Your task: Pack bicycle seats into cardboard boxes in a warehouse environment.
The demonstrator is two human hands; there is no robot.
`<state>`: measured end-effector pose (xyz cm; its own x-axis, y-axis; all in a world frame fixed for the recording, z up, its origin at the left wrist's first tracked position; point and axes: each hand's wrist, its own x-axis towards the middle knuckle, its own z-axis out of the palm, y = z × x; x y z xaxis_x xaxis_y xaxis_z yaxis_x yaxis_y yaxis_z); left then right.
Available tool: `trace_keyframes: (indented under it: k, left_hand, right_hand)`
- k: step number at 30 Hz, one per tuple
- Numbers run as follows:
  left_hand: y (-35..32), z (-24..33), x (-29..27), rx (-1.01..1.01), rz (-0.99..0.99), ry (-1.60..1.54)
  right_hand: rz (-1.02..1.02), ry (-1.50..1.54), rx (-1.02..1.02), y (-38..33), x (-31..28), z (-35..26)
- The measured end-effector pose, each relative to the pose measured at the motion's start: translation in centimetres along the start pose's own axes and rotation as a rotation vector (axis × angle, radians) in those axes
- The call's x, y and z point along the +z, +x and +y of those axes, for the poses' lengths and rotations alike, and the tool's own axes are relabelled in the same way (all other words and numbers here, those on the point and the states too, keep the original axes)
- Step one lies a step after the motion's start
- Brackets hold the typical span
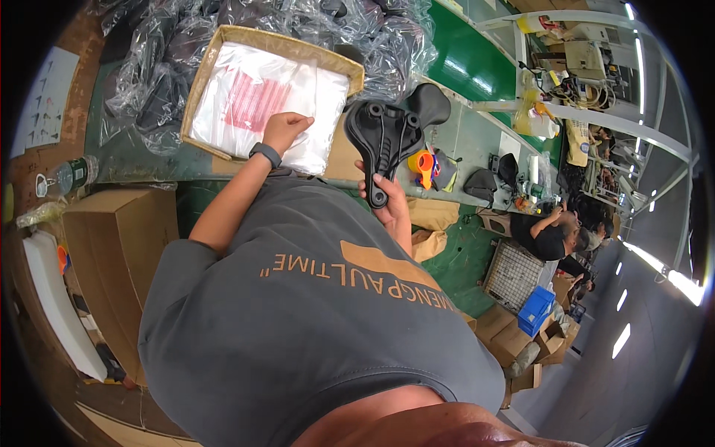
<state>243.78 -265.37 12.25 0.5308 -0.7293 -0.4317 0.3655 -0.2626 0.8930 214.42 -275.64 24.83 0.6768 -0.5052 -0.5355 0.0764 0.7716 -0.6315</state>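
Observation:
My left hand (289,132), with a dark band on its wrist, is over a stack of white translucent plastic bags (223,97) with red print. Its fingertips pinch together at the top plastic bag, though the film between them barely shows. The bags lie in a shallow cardboard box (195,93) on the green bench. Held by the nose in my right hand (389,203) is a black bicycle saddle (365,130), its underside with the rails facing up. The thumb lies across the nose and the other fingers are partly hidden beneath it.
Saddles wrapped in clear plastic (164,74) are heaped beyond the box. Another black saddle (430,104) and an orange tape dispenser (423,165) are at right. A plastic bottle (71,176) and a large carton (112,246) stand left. Other people (551,231) work farther right.

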Motion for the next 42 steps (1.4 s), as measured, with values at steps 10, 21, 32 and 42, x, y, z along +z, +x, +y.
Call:
trace_keyframes:
  k: [10,21,32,42]
  left_hand:
    - [-0.6,1.0,-3.0,0.345,-0.105,0.275]
    - [-6.5,5.8,-6.3,0.088,-0.092,0.106]
    - [-6.0,11.4,-14.6,-0.027,-0.196,-1.007]
    - [-7.0,15.8,-4.4,0.594,0.283,-0.090]
  right_hand:
    - [-0.194,-0.012,0.140,7.8,7.6,-0.1]
    - [-0.083,0.244,0.501,12.6,11.1,2.6]
    - [-0.410,0.183,0.056,7.4,9.2,-2.6]
    - [-0.093,-1.294,-0.222,4.5,13.4,-2.1]
